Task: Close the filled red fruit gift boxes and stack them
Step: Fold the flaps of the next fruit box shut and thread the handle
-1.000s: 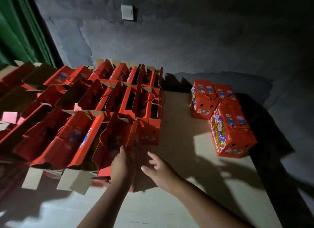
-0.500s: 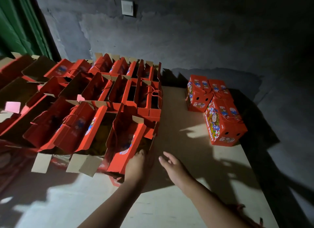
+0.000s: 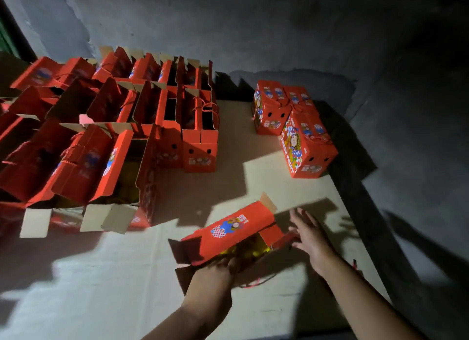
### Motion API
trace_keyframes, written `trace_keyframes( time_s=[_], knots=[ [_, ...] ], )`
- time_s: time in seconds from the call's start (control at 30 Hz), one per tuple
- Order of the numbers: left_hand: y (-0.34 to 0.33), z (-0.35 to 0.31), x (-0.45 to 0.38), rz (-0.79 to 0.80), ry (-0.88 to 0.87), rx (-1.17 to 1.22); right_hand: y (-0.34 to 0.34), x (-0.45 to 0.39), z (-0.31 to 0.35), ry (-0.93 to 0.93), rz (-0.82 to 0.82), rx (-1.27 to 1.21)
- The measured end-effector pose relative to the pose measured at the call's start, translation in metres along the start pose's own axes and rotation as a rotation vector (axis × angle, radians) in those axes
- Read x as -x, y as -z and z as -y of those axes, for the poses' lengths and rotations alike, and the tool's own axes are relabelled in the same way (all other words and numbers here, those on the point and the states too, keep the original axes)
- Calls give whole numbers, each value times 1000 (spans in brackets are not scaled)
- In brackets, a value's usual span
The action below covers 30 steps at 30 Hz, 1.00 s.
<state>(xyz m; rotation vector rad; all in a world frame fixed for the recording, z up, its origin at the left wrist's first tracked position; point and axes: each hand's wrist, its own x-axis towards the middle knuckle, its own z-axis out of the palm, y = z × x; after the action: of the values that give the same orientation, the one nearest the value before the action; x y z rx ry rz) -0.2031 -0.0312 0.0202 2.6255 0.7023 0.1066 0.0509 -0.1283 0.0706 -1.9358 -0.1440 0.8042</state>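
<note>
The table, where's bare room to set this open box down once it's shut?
Bare table lies between the open boxes and the closed boxes, and in front of the closed boxes. The left half is crowded. The left hand grips the open box; the right hand is beside it.

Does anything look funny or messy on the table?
Only one thing: a red cardboard fruit box sits apart from the rows of open boxes, turned askew near the hands, flaps open and yellow fruit showing. The closed boxes look tidy. Nothing has spilled.
</note>
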Motion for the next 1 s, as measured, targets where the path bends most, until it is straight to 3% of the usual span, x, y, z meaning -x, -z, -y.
trace_keyframes(
  time_s=[0.23, 0.47, 0.67, 0.77, 0.83, 0.9, 1.0],
  knots=[
    [5, 13, 41, -88, -81, 37, 20, 40, -66, -112, 162, 142],
    [36, 17, 34, 217, 185, 326, 26, 40, -84, 5, 220, 281],
    [30, 33, -13, 467, 335, 88, 28, 22, -89, 113, 299, 316],
    [33, 29, -24, 308, 256, -95, 34, 10, -98, 207, 316, 260],
    [35, 28, -28, 173, 294, -57, 36, 0, -105, 269, 316, 293],
    [40, 32, -37, 139, 357, -115, 37, -10, -111, 345, 333, 324],
    [51, 39, -51, 126, 326, -420, 37, -24, -116, 450, 348, 354]
  ],
)
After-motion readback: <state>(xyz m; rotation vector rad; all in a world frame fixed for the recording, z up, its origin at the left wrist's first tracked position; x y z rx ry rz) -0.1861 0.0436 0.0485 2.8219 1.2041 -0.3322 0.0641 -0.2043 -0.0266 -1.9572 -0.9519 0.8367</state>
